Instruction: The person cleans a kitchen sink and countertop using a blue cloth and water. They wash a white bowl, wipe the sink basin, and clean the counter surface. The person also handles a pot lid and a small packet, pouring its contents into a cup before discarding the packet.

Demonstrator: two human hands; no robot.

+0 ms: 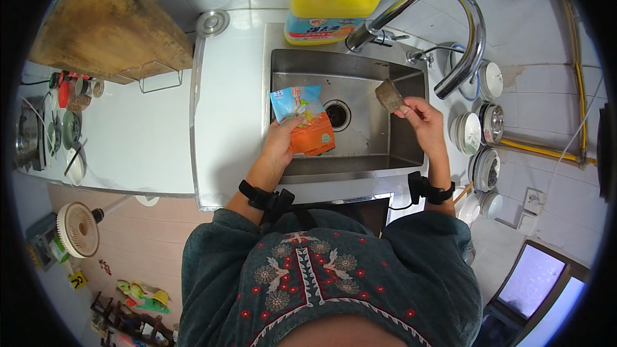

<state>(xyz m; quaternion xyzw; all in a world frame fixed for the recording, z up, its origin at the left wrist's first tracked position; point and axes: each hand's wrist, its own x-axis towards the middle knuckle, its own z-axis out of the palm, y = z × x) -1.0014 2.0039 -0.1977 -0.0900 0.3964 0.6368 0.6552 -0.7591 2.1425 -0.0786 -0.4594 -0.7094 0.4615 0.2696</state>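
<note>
In the head view, my left hand [284,137] grips the left side of a blue and orange plastic packet [312,130], held over the left part of the steel sink [364,147]. My right hand [424,123] pinches a brownish-grey, worn scouring pad or similar flat piece [389,96] by its lower corner, over the sink's right side. The two held things are apart. Between them the round drain [337,114] shows in the sink's bottom, partly covered by the packet. Small dark bits lie on the steel.
Behind the sink stand a yellow detergent jug [332,9] with a red pump and a curved chrome faucet [475,24]. Stacked bowls [466,132] line the right side. A round metal sink strainer or lid [212,23] lies back left, near a large wooden board [115,24].
</note>
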